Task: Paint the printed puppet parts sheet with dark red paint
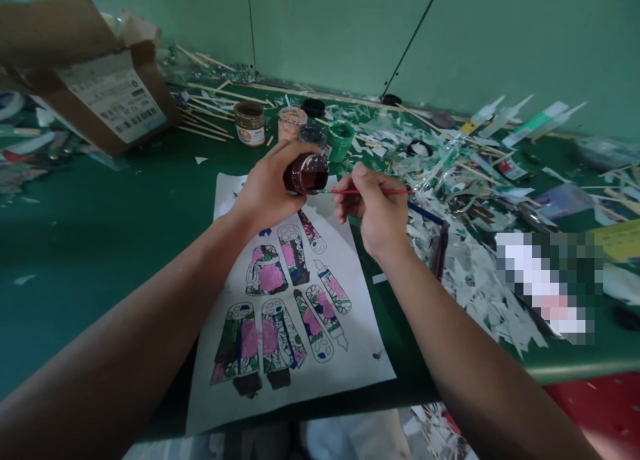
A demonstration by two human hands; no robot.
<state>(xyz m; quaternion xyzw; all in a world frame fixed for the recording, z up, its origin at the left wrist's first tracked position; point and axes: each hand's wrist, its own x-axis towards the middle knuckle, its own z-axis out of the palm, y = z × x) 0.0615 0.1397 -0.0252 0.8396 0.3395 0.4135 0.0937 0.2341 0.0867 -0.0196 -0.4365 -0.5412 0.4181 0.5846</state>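
Observation:
My left hand [267, 190] is wrapped round a small jar of dark red-brown paint [306, 173], tilted on its side above a white sheet. My right hand [374, 207] pinches a thin red-handled paintbrush [380, 192], whose tip reaches into the jar's mouth. Below both hands lies the white paper sheet [350, 353] printed with outlined garment shapes, partly coloured pink, green and black. It rests on the green table [100, 233].
Several small paint pots [250, 123] stand behind the sheet, one green [341, 140]. A cardboard box [95, 80] sits at the back left. Wooden sticks, glue tubes [535, 121] and heaps of paper scraps [475, 273] cover the right side. The table's front edge runs at lower right.

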